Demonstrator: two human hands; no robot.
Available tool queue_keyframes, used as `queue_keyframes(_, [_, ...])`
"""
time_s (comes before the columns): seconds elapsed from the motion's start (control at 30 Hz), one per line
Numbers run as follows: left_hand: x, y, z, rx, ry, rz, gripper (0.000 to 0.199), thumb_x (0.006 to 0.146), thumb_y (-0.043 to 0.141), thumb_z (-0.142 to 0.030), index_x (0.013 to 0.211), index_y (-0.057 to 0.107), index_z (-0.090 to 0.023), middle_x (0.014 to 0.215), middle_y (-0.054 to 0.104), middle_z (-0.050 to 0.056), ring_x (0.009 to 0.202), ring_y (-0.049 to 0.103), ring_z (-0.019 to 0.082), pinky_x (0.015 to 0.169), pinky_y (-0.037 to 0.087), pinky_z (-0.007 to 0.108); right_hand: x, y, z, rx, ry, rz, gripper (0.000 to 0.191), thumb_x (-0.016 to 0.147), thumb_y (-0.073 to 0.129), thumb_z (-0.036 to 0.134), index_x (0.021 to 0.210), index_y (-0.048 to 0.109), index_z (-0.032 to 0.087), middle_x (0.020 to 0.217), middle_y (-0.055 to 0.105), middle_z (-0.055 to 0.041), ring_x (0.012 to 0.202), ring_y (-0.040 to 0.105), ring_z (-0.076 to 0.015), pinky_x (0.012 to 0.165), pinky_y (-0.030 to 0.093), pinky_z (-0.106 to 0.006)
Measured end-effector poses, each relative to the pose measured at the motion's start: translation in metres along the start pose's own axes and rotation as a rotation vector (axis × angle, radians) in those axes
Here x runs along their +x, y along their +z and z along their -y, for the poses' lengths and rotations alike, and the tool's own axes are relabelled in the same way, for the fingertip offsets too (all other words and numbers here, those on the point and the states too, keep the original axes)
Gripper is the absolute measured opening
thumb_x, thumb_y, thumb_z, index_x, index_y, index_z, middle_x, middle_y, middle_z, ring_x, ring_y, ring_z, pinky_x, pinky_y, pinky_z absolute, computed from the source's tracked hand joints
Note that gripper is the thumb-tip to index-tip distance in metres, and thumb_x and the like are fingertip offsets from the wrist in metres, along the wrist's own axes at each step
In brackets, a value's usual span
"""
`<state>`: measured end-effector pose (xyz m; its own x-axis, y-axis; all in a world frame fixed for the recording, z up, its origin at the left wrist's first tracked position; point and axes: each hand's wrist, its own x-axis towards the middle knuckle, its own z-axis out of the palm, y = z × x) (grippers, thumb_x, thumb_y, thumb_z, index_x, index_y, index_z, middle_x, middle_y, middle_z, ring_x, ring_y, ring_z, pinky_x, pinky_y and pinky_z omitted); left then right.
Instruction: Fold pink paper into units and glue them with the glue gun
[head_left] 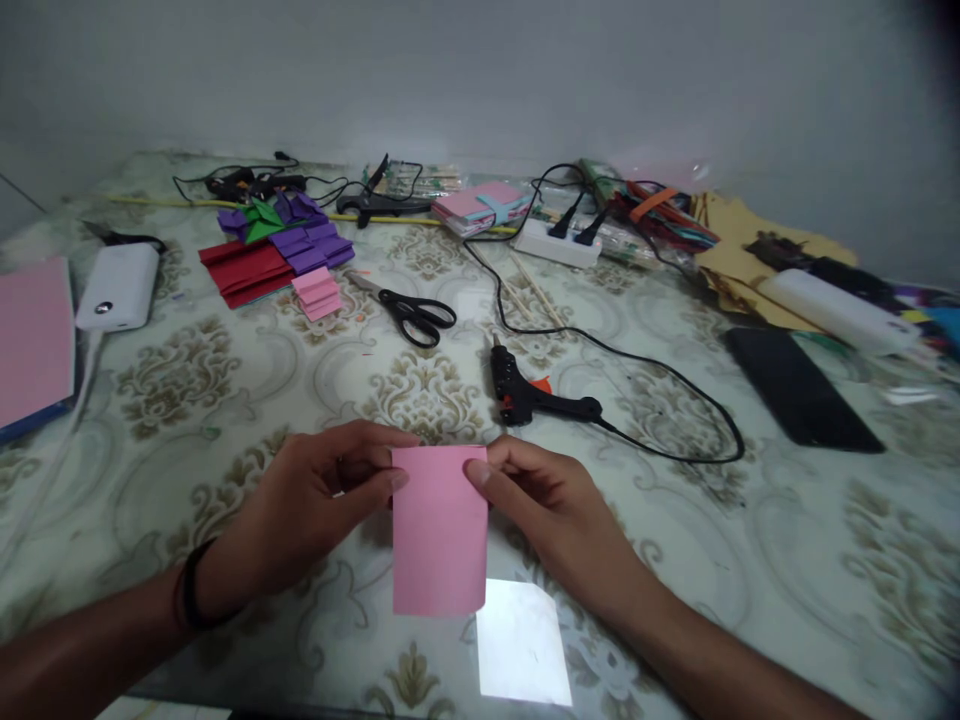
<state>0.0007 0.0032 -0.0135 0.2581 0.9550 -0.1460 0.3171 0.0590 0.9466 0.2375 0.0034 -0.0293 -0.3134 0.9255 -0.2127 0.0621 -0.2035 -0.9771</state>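
A pink sheet of paper [439, 540] hangs upright between my two hands above the table. My left hand [322, 490] pinches its upper left edge, thumb in front and fingers behind. On the opposite side my right hand [547, 500] grips the upper right corner in the same way. Just beyond the paper lies a black hot glue gun [536, 395], its cable looping to the right. Black-handled scissors [412, 310] rest farther back, near small folded pink paper [316, 294], folded red paper [246, 270] and folded purple paper [311, 245].
A white power strip [559, 243] with black plugs stands at the back. To the right are a black phone [802, 388] and yellow paper shapes [795, 235]. A white power bank [120, 287] and pink sheets [34, 340] lie at the left. Two thin sticks [536, 290] lie mid-table.
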Motion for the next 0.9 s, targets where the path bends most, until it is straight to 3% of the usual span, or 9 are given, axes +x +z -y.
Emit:
queue_keyframes(0.63, [-0.0015,-0.0001,0.0015,0.019,0.042,-0.006,0.029,0.091,0.072,-0.033,0.114,0.081,-0.018,0.088,0.082,0.006,0.072,0.071,0.015,0.063,0.056,0.021,0.0004,-0.0005,0.0016,-0.052,-0.056,-0.032,0.044,0.098,0.065,0.054,0.071,0.055,0.021,0.067,0.042,0.0039,0.065,0.037,-0.0133,0.061,0.031,-0.029])
queue_keyframes(0.9, [-0.0019,-0.0010,0.0021,0.075,0.054,-0.012,0.026,0.091,0.071,-0.032,0.112,0.081,-0.022,0.085,0.082,0.004,0.070,0.070,0.015,0.062,0.055,0.022,0.0003,-0.0003,0.0031,-0.015,-0.077,-0.013,0.040,0.101,0.061,0.046,0.070,0.056,0.020,0.067,0.051,0.0030,0.064,0.045,-0.0128,0.061,0.037,-0.027])
